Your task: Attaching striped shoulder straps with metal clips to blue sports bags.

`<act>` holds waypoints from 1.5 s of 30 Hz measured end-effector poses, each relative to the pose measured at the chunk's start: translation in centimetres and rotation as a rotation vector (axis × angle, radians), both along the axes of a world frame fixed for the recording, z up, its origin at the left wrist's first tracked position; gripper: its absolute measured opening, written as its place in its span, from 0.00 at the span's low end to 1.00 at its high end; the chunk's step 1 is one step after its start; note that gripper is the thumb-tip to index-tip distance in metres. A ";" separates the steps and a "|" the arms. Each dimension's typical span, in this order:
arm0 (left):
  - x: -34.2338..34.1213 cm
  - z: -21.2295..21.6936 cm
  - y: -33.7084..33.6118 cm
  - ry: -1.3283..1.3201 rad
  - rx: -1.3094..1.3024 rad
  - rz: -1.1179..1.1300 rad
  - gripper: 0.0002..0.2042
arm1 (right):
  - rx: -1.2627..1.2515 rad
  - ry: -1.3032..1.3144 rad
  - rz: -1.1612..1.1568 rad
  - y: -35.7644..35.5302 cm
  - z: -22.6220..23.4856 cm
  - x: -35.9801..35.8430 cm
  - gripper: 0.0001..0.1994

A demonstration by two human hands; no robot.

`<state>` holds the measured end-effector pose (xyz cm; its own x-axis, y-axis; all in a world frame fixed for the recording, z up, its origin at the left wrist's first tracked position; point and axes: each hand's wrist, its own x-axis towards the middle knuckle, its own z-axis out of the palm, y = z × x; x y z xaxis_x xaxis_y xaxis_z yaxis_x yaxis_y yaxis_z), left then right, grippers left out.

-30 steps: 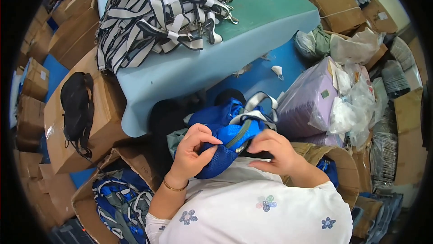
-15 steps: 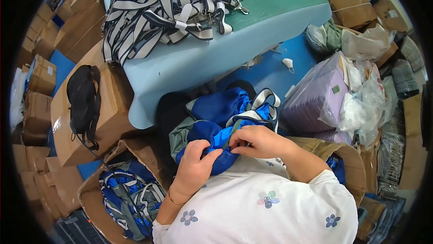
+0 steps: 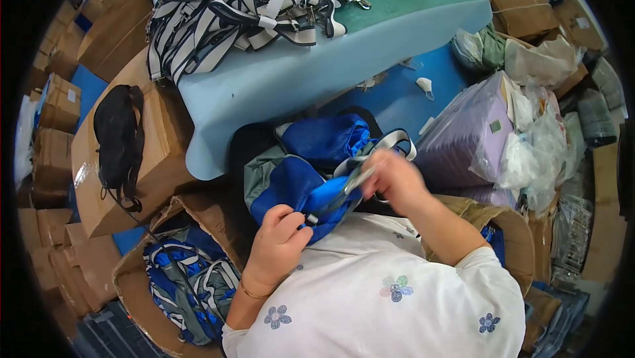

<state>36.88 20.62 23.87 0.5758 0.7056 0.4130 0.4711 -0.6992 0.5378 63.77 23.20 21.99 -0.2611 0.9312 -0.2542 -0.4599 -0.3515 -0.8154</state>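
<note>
A blue and grey mesh bag (image 3: 284, 183) with white-and-dark straps lies bunched on my lap. My left hand (image 3: 281, 242) is closed in a pinch at the bag's near edge, beside a small black piece on a grey strip. Over the bag's right side, motion smears my right hand (image 3: 397, 183). A grey strip (image 3: 350, 183) of the bag, also blurred, rises to its fingertips; whether the fingers grip it cannot be made out.
White-and-dark straps with metal clips (image 3: 251, 14) are heaped on the covered table (image 3: 284, 80) ahead. A carton (image 3: 126, 278) of similar bags stands left; another carton (image 3: 516, 232) stands right. A black pouch (image 3: 119, 136) lies on a box. Purple stacked material (image 3: 463, 133) stands right.
My right hand has moved up and to the right, away from the left, and the grey strip has lifted with it. My left hand has shifted slightly and stays pinched.
</note>
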 end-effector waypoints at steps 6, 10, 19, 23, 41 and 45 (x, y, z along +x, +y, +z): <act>-0.6 0.4 0.8 0.019 0.002 0.088 0.06 | 0.168 0.178 -0.156 1.7 2.2 1.0 0.08; 1.5 2.3 1.8 0.062 0.053 0.243 0.19 | 0.538 -0.017 0.082 0.5 4.1 -0.9 0.07; 2.1 0.5 5.1 -0.249 -0.423 -0.275 0.13 | 0.824 -0.637 0.130 -0.8 3.1 -1.6 0.05; 2.0 -0.6 4.6 -0.675 -0.599 -0.183 0.11 | 0.284 -0.587 -0.205 1.0 -0.2 3.8 0.08; -1.8 3.1 1.8 -0.338 0.191 0.299 0.16 | 0.185 -1.337 0.178 8.6 -3.0 9.3 0.17; -1.6 2.2 2.5 -0.525 -0.020 0.144 0.16 | 0.461 -1.718 0.477 11.6 0.2 7.2 0.12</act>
<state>35.32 23.15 26.04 0.1921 0.7730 0.6046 0.2258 -0.6343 0.7393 70.98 34.78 22.20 -0.2516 0.9293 -0.2704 0.9442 0.1742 -0.2796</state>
